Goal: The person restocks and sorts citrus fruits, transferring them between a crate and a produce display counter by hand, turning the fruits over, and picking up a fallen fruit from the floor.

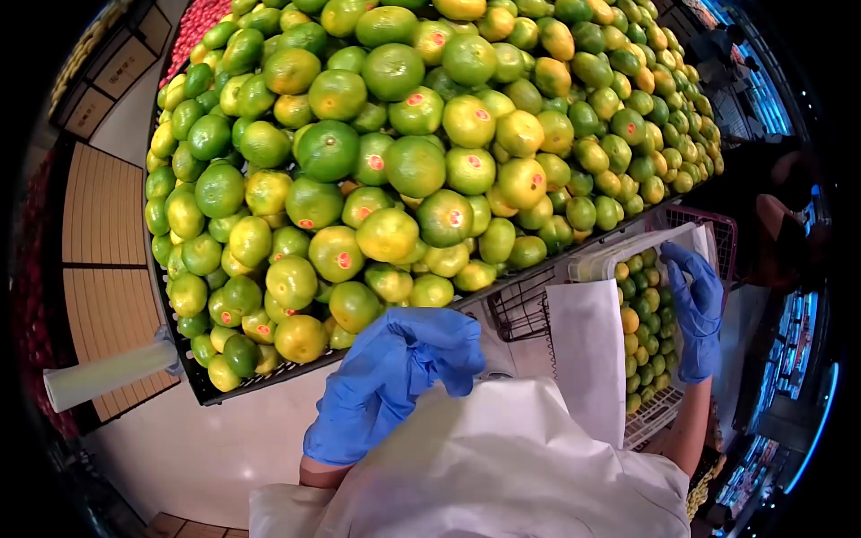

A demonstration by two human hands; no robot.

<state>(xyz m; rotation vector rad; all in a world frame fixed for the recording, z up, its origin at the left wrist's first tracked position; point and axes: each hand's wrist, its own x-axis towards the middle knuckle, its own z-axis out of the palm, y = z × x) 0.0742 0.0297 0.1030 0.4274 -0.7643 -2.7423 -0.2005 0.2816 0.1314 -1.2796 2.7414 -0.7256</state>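
My left hand (386, 377), in a blue glove, is bent with its fingers curled in front of my white garment (502, 457), just below the front edge of the citrus heap (359, 179). What its fingers hold, if anything, is hidden. On the right, my right hand (695, 309), also gloved in blue, has its fingers at the edge of a white sheet (619, 255) that lies over a crate of green and yellow citrus (646, 332). The fruits on the heap are green to yellow-orange, and several carry red stickers.
A roll of clear bags (112, 372) sticks out at the display's left corner. Behind the crate is a black wire basket (520, 309). Red produce (199, 27) lies at the top left. A person (776, 215) in dark clothes is at the right.
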